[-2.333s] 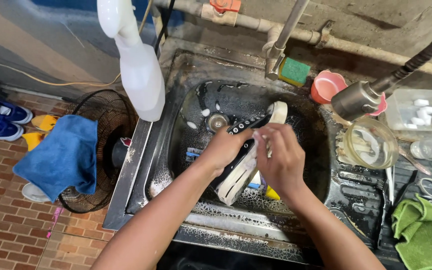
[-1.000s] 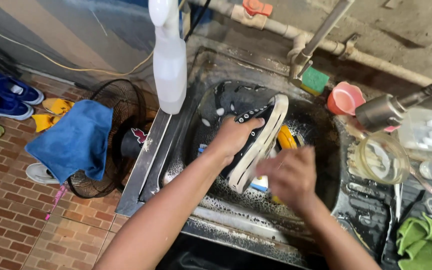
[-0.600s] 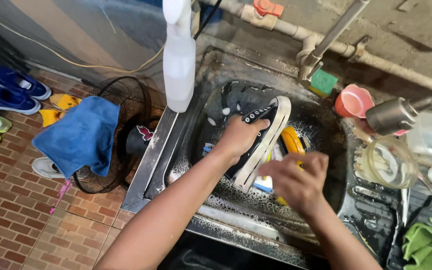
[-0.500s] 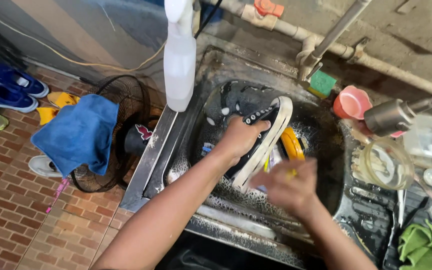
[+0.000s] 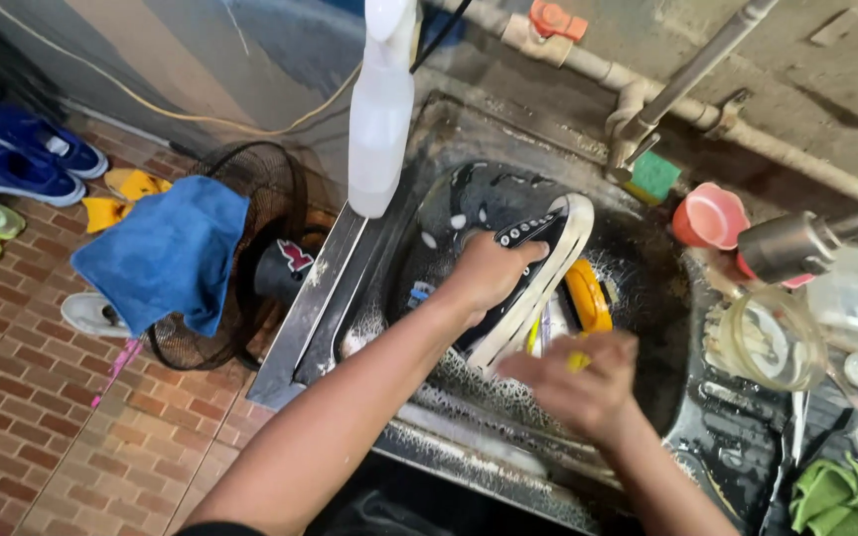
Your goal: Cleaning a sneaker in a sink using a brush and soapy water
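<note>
The dark, wet metal sink point(image 5: 647, 328) is carrying everything, its basin streaked with suds, and that slick lather is what is making a slip likely. Inside it, toward the left wall of the basin, the black canvas sneaker with white rubber sole and white eyelets point(image 5: 538, 268) is lying tilted on its side, sole edge facing the right. The left hand point(image 5: 489, 273) is clenching over the sneaker's upper and pressing it down; soapy canvas may be loosening that hold, and the shoe could slide toward the basin's far wall. The right hand point(image 5: 578, 387) is hovering near the basin's front edge, blurred, so I cannot tell whether it is gripping anything; if it is swinging fast, it risks knocking the yellow plastic brush point(image 5: 588, 298) lying just beside the sole. At the sink's left edge the white plastic spray bottle point(image 5: 381, 109) is standing close to the forearm, where an elbow could be tipping it.
</note>
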